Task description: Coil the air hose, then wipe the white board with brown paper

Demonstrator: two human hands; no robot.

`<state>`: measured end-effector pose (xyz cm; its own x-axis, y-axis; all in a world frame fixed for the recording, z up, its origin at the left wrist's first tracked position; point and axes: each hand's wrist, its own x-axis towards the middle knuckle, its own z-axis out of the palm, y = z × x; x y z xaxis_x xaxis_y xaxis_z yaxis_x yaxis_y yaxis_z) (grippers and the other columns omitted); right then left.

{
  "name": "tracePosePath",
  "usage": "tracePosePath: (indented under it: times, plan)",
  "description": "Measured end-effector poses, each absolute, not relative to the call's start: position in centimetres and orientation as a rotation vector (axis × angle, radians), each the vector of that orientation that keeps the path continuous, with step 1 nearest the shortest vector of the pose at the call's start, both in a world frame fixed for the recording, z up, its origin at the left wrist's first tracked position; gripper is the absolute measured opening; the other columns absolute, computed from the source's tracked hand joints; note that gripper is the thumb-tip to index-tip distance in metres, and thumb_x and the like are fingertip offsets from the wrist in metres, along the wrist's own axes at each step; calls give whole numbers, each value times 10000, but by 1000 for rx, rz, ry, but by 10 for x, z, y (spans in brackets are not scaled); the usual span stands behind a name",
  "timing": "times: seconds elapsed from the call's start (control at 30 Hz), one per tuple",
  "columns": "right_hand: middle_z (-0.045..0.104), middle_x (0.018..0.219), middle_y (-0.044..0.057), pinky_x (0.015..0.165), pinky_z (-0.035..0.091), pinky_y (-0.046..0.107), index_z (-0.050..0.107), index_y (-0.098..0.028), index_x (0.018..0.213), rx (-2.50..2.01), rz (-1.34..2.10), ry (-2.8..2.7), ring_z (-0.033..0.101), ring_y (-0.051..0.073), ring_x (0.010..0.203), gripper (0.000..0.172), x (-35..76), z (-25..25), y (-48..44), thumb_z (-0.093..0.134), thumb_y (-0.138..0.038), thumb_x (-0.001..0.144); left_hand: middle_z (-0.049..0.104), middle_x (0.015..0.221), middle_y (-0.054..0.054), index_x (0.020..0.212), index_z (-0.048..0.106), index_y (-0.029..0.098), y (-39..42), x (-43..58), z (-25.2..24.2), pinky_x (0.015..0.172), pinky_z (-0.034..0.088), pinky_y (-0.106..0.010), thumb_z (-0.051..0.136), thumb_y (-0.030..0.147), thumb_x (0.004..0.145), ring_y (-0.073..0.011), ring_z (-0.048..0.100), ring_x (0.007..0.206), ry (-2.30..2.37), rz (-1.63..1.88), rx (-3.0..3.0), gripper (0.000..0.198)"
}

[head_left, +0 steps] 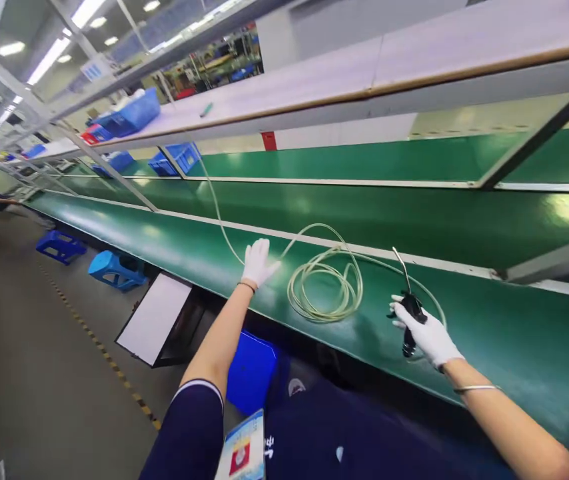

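My left hand (258, 263), in a white glove, lies flat with fingers apart on the green bench (489, 333), beside a pale hose that runs up to the shelf above. A coil of that pale hose (325, 288) rests on the bench just right of this hand. My right hand (427, 333), also gloved, grips a black air blow gun (409, 320) with a thin metal nozzle pointing up. The hose leads from the coil to the gun.
A long shelf (414, 73) runs above the bench, with blue bins (132, 113) at its far left. Blue stools (114, 269) stand on the floor at left, beside a white board (154, 317). A blue bin (250, 370) sits under the bench by my knees.
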<state>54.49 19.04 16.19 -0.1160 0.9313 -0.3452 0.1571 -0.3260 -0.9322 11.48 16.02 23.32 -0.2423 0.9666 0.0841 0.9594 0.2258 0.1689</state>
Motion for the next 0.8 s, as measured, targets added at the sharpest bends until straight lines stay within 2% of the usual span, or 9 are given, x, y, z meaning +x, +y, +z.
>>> tracePosePath:
  times: [0.03,0.1,0.17,0.23,0.37,0.47,0.57,0.67,0.8]
  plan:
    - [649,1129,73,829,583,323,657,-249,1188,-1530,1520,-1176,655,207,955,714,545,157,189,771,-651,609,226,1562,-162,1505,225,97,182,117,236,1202,31,-508,627,501,812,-303,142,1463,2385,321,1818,897]
    - [627,1170,63,949,535,373,619,-257,1236,-1554,1516,-1049,613,217,1071,747,545,151,188,741,-688,639,382,1485,-181,1469,314,107,214,125,237,1165,217,-498,635,529,802,-325,326,1390,2186,340,1604,852]
    - [632,1144,60,979,516,405,620,-247,1211,-1496,1492,-902,591,222,1113,710,543,153,189,746,-672,656,590,1296,-140,1347,491,129,228,143,234,1037,419,-384,607,501,832,-269,561,1181,1985,327,1501,646]
    - [641,1108,48,949,538,386,620,-251,1172,-1403,1488,-705,593,208,1114,618,539,163,195,741,-630,700,696,1061,-68,1196,600,148,226,170,231,899,494,-286,503,444,906,-186,652,949,1874,337,1517,425]
    - [632,1154,55,801,602,346,606,-261,1116,-1231,1634,-263,627,199,1070,339,528,191,218,556,-525,907,680,967,-30,1147,613,193,181,237,229,889,474,-273,317,420,992,-156,622,920,1821,467,1623,404]
    - [615,1196,66,736,621,379,604,-251,1056,-1175,1744,-39,639,215,1049,338,519,203,237,403,-512,978,649,920,-95,1196,606,173,136,278,224,912,440,-381,399,432,970,-230,591,960,2033,463,1959,401]
    - [625,1146,65,747,623,405,598,-230,1003,-1140,1781,29,646,216,1025,364,511,202,248,392,-528,978,630,864,-98,1242,575,182,107,304,204,825,448,-395,362,350,981,-244,591,887,1950,210,2191,377]
    - [637,1085,60,718,624,390,586,-220,970,-1174,1770,48,656,205,977,349,508,191,251,395,-512,982,633,1105,-92,1305,508,201,107,306,169,854,457,-360,343,228,964,-228,588,992,1800,1,2164,380]
    - [641,1080,54,666,622,350,582,-213,983,-1327,1736,134,656,202,979,367,518,172,250,369,-511,990,489,1382,-163,1383,420,90,126,274,118,1022,395,-368,346,90,886,-243,494,1226,1909,-119,1990,502]
